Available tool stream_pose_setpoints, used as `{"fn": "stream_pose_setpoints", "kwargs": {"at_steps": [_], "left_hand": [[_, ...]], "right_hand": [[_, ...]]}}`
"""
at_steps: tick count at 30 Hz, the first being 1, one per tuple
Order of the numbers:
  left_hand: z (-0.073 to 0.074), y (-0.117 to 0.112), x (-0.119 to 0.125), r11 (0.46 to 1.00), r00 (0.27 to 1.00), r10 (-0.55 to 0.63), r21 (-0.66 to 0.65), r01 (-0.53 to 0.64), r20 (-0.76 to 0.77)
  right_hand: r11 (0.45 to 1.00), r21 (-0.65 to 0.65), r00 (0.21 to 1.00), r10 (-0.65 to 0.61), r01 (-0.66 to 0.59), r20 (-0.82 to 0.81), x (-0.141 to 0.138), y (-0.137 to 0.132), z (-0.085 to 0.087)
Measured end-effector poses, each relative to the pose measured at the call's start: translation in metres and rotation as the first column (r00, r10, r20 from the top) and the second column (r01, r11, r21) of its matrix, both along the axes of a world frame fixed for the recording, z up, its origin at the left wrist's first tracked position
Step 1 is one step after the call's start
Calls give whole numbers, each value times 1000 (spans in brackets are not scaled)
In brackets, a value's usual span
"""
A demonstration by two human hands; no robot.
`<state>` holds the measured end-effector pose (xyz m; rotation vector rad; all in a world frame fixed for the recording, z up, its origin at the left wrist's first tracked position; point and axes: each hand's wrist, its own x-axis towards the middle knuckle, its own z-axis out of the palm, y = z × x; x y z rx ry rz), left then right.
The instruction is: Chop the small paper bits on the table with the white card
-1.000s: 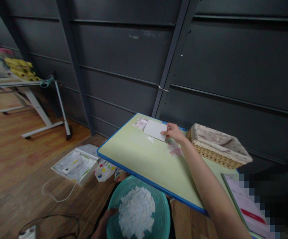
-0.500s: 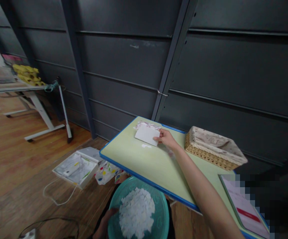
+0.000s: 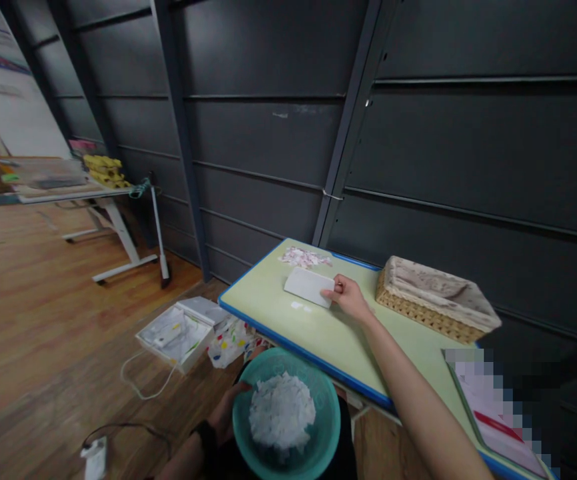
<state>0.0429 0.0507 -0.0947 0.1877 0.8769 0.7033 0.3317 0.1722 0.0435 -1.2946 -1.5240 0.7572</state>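
Observation:
My right hand (image 3: 349,297) reaches across the table and pinches one end of a flat white card (image 3: 308,285), tilted with its long edge near the surface. Beyond the card lies a spread of small paper scraps (image 3: 304,257), white with pinkish marks. A few white scraps (image 3: 296,305) sit on the near side of it. My left hand (image 3: 229,408) grips the left rim of a green plastic basket (image 3: 329,427), its fingers partly hidden. White paper pieces (image 3: 282,412) are heaped inside that basket, which rests at my lap.
The pale yellow table (image 3: 263,303) has a blue edge. On its right stand a cloth-lined wicker basket (image 3: 431,310) and a flat framed sheet (image 3: 493,413). An open white box (image 3: 178,333) and a power strip (image 3: 96,457) lie on the floor. A dark panelled wall (image 3: 263,133) rises behind.
The card in my right hand has moved nearer to me, away from the scrap spread, which now shows more fully. The camera view has shifted left. My left hand still grips the green basket.

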Motion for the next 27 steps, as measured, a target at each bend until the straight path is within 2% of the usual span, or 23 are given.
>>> {"fn": "stream_pose_setpoints", "kwargs": {"at_steps": [3,6,11,13,18,23,27], "left_hand": [[3,1,1,997,997,57,51,-54,-47],[12,-9,2,987,990,122,109,-114,-70],[40,-22,2,961,963,213,216,-175,-166],[52,-21,2,942,958,239,279,-189,-158],[74,-16,-1,931,945,248,322,-172,-213],[84,-14,-6,920,926,279,346,-183,-253],[88,-15,-8,930,924,256,332,-157,-282]], "right_hand": [[999,-27,998,-19,17,-60,7,-1,2],[997,-73,997,6,-12,-72,17,0,4],[976,-176,990,119,-130,-70,26,-2,5],[970,-189,988,151,-156,-41,26,-3,8],[959,-227,982,185,-173,33,31,-5,15],[906,-382,980,197,-184,-7,40,-8,17],[862,-458,970,244,-218,-2,37,-14,21]]}}
